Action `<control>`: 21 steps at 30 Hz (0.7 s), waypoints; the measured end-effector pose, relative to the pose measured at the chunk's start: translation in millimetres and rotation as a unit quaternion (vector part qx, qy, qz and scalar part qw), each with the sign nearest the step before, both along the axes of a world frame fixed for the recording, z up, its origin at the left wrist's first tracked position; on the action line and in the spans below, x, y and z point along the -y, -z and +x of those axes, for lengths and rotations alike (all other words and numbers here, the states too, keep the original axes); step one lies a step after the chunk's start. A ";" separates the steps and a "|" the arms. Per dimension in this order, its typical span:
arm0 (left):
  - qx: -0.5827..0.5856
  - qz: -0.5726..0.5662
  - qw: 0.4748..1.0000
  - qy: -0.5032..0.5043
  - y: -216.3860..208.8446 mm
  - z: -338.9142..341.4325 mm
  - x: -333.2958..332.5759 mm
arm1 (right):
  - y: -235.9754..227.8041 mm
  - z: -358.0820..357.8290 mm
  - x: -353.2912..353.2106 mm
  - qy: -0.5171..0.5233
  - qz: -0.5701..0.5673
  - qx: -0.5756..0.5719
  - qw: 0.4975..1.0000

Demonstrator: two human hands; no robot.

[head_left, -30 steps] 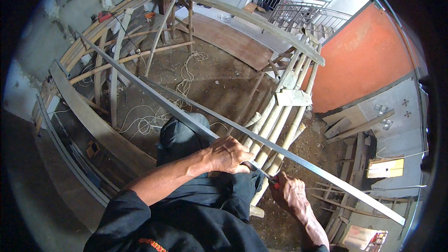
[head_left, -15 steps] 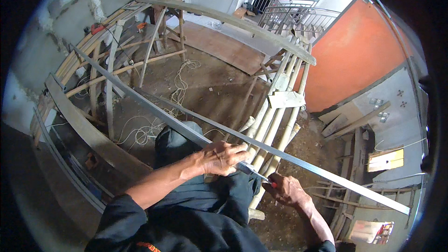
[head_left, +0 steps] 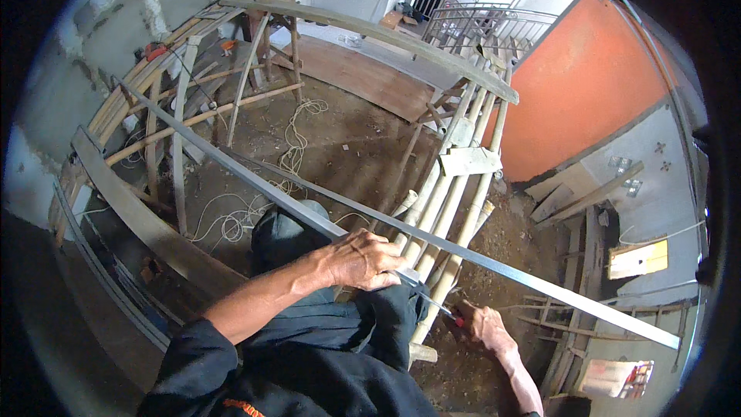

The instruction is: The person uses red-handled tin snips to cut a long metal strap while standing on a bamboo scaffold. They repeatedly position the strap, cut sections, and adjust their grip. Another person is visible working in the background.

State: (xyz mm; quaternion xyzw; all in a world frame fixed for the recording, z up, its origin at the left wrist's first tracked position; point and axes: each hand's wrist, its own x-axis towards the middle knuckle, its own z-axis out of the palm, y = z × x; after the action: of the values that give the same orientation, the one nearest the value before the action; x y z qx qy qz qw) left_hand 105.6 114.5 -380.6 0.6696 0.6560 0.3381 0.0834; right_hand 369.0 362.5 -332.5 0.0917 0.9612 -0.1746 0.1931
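Observation:
My left hand (head_left: 363,260) is closed around a long grey metal channel (head_left: 266,190), close to its near right end. That channel runs up to the far left, onto a bamboo frame. In my right hand (head_left: 486,327) is a thin metal tool with a red grip (head_left: 441,307); its exact kind cannot be made out. The tool's tip meets the channel's end, just right of my left hand. A second metal channel (head_left: 502,264) crosses beyond both hands, over the bamboo poles.
Bamboo poles (head_left: 450,220) form a platform ahead, with a long plank (head_left: 370,32) laid across it. A bamboo frame (head_left: 166,89) lines the left wall. Tangled cable (head_left: 292,156) lies on the dirt floor. Boards (head_left: 567,193) lean by the orange wall (head_left: 590,69).
My right hand has moved right and slightly down, drawing the tool's grip away from the channel's end, so more of its shaft shows. My left hand has barely moved.

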 end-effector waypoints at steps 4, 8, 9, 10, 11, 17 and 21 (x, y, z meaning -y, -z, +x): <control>-0.006 0.017 1.000 0.001 -2.0 -0.7 0.2 | -13.3 -19.7 18.5 0.032 -0.004 -0.026 0.999; -0.005 0.029 1.000 -0.008 -1.6 0.2 2.9 | -24.7 -38.5 23.3 0.002 0.024 -0.009 1.000; 0.004 0.011 1.000 -0.009 -0.7 0.7 3.1 | -25.5 -40.9 22.7 -0.001 0.027 -0.014 1.000; 0.001 0.019 1.000 -0.009 0.3 1.1 2.7 | -25.5 -42.9 21.9 -0.003 0.025 -0.018 1.000; 0.001 0.021 1.000 -0.011 1.3 1.7 2.2 | -24.9 -44.1 20.9 -0.010 0.013 -0.032 0.999; 0.010 0.020 1.000 -0.018 3.4 3.7 2.8 | -16.8 -46.7 14.8 -0.017 0.048 -0.002 0.999; 0.015 0.000 1.000 -0.014 3.0 2.6 3.2 | -11.8 -44.8 14.9 -0.015 0.048 -0.007 0.999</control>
State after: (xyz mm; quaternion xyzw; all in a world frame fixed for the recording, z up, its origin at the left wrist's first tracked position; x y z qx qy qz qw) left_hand 108.2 111.3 -383.6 0.6550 0.6643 0.3490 0.0881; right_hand 324.2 347.6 -320.6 0.0852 0.9711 -0.1257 0.1842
